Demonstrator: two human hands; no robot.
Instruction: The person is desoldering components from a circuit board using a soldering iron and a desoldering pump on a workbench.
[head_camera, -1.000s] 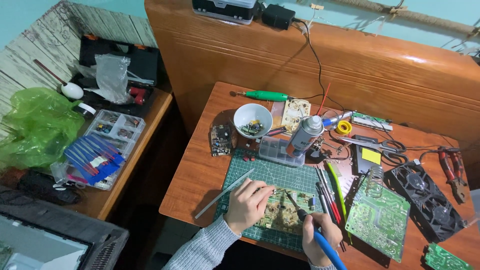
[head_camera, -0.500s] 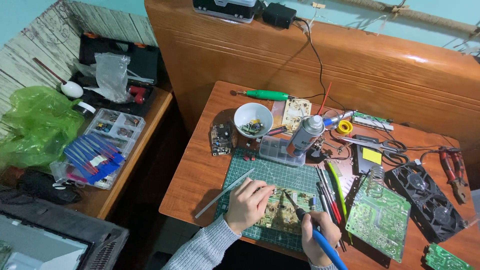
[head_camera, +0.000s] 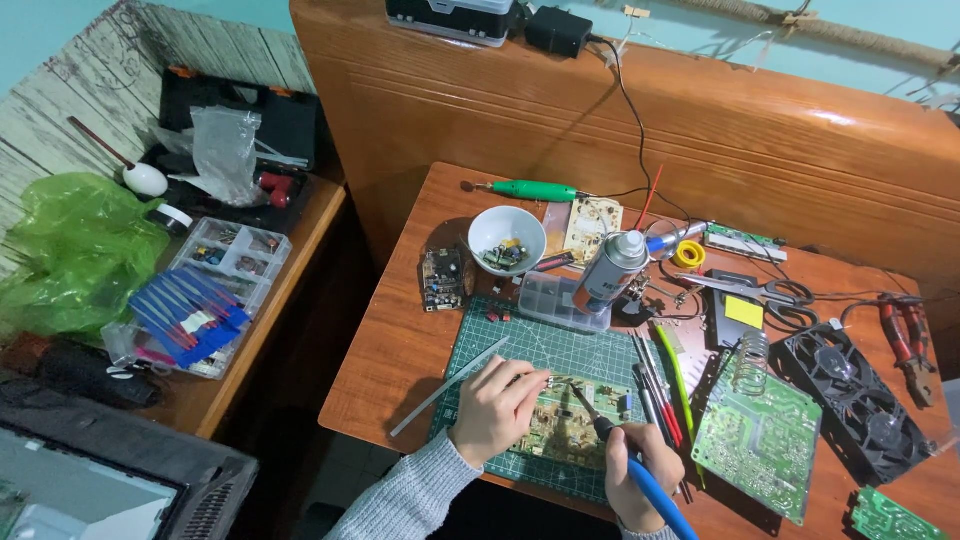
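Note:
A small circuit board lies on the green cutting mat near the table's front edge. My left hand rests on the board's left side and pinches a thin strand, likely solder wire, whose end I cannot make out. My right hand grips a blue-handled soldering iron, its tip pointing up-left onto the board's middle.
On the table stand a white bowl, a spray can, a clear parts box, a larger green circuit board, a black fan, scissors and pliers. A side table at left holds an organiser tray and a green bag.
Both hands stay on the board. The soldering iron's tip has barely shifted; the camera view moved slightly.

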